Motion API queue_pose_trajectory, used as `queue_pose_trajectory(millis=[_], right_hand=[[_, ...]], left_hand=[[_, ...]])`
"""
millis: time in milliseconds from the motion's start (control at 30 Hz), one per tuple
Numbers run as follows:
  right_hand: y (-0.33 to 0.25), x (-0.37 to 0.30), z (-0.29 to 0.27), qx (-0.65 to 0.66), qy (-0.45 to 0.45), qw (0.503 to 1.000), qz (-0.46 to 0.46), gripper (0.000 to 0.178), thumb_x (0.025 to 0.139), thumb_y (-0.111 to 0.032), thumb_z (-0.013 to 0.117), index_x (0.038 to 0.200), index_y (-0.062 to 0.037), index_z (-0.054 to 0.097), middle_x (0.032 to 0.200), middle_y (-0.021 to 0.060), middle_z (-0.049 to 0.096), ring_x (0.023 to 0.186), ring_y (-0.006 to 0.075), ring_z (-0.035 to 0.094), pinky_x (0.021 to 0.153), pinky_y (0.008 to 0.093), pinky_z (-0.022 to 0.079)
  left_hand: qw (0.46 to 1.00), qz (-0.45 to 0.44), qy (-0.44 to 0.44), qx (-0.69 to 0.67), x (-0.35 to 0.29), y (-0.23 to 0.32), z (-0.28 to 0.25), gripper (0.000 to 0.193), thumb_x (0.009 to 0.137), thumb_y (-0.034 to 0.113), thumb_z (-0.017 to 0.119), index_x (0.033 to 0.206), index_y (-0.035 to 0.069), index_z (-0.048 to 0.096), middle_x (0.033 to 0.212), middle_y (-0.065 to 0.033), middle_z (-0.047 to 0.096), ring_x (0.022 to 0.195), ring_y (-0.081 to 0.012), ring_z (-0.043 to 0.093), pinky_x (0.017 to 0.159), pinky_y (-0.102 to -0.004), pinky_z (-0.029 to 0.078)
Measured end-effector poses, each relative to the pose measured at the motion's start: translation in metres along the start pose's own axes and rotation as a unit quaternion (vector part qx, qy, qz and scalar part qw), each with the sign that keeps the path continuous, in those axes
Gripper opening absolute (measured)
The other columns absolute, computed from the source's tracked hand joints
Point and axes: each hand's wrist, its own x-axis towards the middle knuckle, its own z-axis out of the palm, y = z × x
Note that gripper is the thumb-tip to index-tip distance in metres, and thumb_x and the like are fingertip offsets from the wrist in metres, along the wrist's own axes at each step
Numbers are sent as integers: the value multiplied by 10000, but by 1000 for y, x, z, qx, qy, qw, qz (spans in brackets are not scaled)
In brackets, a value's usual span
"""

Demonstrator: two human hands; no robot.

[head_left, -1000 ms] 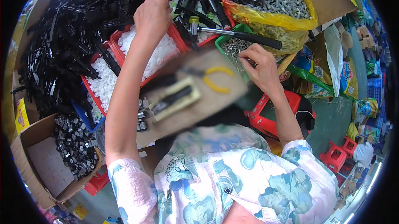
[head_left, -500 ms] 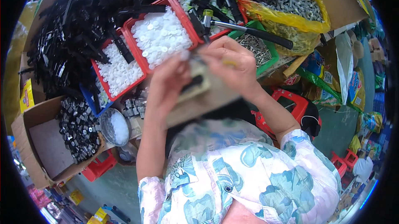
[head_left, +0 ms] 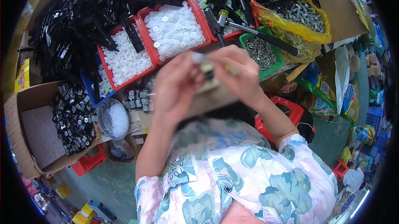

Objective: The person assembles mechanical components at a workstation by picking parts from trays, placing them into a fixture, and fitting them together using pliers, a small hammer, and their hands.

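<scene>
Both hands have risen, left hand [head_left: 176, 89] and right hand [head_left: 237, 74] pinching a small blurred part [head_left: 206, 67] between them.

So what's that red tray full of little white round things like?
The red plastic tray is a shallow rectangular bin, sitting tilted in view, heaped to the rim with small white round plastic caps. It lies among other trays on the crowded bench: a matching red tray of white pieces on its left, a pile of black plastic parts behind it. A few black pieces lie over its edges. Neither hand touches it; both hands are held just in front.
</scene>
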Motion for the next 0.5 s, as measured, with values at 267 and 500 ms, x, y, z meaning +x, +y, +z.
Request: queue_pose_trajectory(millis=[267, 500], right_hand=[[-3, -4, 2, -5, -4, 1000, -3, 182, 723, -63, 779, 890, -91, 713, 837, 13, 645, 705, 149, 622, 640, 313, 380], [2, -9, -1, 57, -15, 997, 41, 141, 794, -68, 757, 929, -59, 719, 860, 38, 649, 768, 161, 638, 667, 304, 421]], left_hand=[[1000, 14, 17, 5, -2, -5, 2, 157, 996, 233, 627, 1007, 77, 609, 819, 21, 543, 760, -106, 524, 710, -267, 443], [998, 42, 31, 19, -5, -10, 6, 163, 989, 211, 639, 1063, 66, 623, 851, 3, 590, 763, -109, 551, 709, -272, 462]])
